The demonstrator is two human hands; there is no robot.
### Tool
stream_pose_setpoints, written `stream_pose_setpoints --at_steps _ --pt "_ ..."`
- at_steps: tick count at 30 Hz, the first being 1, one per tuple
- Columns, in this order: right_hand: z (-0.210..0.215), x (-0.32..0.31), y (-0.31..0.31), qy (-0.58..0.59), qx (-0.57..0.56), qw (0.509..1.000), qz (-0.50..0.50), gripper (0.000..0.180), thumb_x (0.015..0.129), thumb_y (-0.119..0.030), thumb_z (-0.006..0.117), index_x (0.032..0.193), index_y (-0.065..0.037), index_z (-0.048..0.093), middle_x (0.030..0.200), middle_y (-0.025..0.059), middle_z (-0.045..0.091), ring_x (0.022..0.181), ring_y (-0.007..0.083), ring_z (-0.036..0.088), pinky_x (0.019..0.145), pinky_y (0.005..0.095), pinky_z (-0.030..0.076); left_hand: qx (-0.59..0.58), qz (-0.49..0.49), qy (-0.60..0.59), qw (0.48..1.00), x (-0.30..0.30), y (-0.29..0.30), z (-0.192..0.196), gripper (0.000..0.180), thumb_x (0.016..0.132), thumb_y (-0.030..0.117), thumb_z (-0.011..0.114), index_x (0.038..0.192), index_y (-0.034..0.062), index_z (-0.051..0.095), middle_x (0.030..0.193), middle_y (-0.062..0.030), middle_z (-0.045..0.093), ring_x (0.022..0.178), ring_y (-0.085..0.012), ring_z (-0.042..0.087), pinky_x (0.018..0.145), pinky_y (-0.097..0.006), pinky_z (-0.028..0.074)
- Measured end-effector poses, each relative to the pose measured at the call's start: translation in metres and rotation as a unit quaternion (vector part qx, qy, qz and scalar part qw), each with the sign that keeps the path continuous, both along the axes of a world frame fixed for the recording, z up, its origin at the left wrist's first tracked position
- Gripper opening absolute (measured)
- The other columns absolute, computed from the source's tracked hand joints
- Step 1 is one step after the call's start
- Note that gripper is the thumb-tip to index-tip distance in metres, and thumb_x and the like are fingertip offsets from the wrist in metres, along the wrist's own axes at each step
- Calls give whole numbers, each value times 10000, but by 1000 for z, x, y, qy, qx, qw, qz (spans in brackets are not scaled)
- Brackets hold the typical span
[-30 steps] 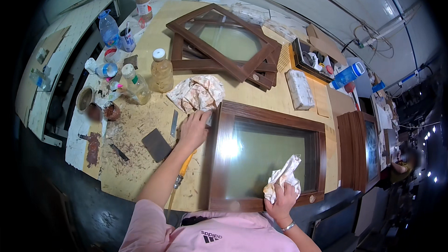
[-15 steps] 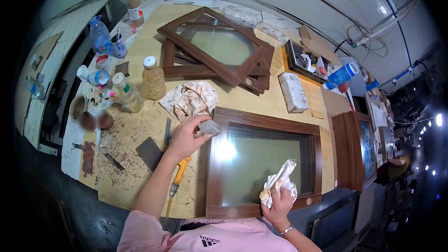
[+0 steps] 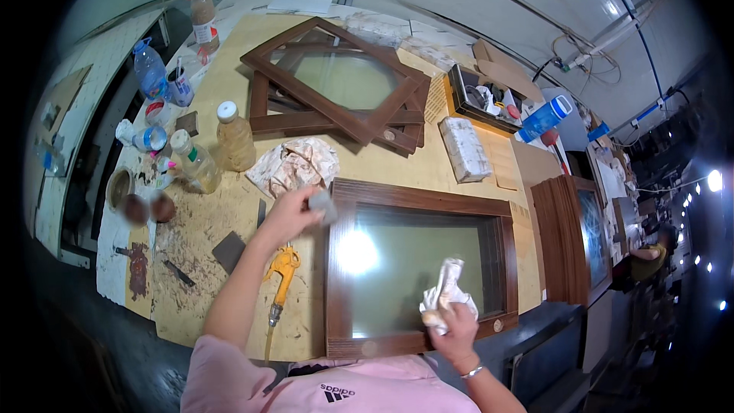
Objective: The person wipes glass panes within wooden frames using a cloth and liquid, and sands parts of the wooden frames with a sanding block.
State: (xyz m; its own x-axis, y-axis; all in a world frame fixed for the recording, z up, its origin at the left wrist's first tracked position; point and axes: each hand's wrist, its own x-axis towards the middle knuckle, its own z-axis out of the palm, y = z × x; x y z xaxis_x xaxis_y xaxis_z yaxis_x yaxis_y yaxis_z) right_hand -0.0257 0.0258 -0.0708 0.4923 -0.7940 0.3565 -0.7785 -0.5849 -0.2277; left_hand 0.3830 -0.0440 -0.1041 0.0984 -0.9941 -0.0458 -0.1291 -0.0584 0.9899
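My left hand (image 3: 287,216) is closed around a small grey sanding block (image 3: 324,206), held by the upper left corner of a brown wooden frame with a glass panel (image 3: 419,193). A crumpled, stained white cloth (image 3: 445,291) is bunched in my right hand (image 3: 456,330), over the glass near the frame's lower rail. Close to my left forearm lies a yellow air blow gun (image 3: 283,269) with a hose, beside a dark flat square sheet (image 3: 228,251). Another stained cloth (image 3: 294,168) lies crumpled just beyond my left hand.
Several brown glazed frames (image 3: 336,80) are stacked at the back. Bottles (image 3: 235,138) and small containers crowd the left side. A white wrapped block (image 3: 465,149), a box of odds and ends (image 3: 483,98) and a blue bottle (image 3: 545,118) stand right. A person (image 3: 646,260) is far right.
The whole view has shifted slightly. My left hand has turned the sanding block a little, and my left forearm has moved off the blow gun, uncovering more of it. The right hand keeps the cloth.
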Motion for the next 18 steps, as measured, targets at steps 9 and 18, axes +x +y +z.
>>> stream_pose_setpoints --at_steps 9,18 --pt "-32 -175 -170 -164 123 925 -320 488 815 -315 728 1153 12 599 1114 245 629 1024 399 608 890 442 469 -55 77 -51 994 -7 -21 10 258 865 64 651 1119 34 622 962 -106 675 817 -206 645 754 -328 523" --pt "-22 -124 -155 -52 127 914 -381 436 843 -408 689 975 7 676 880 210 695 836 393 660 739 472 481 59 -111 -95 987 -39 119 55 358 830 147 727 1166 50 648 1114 -104 679 1006 -205 650 862 -348 531"
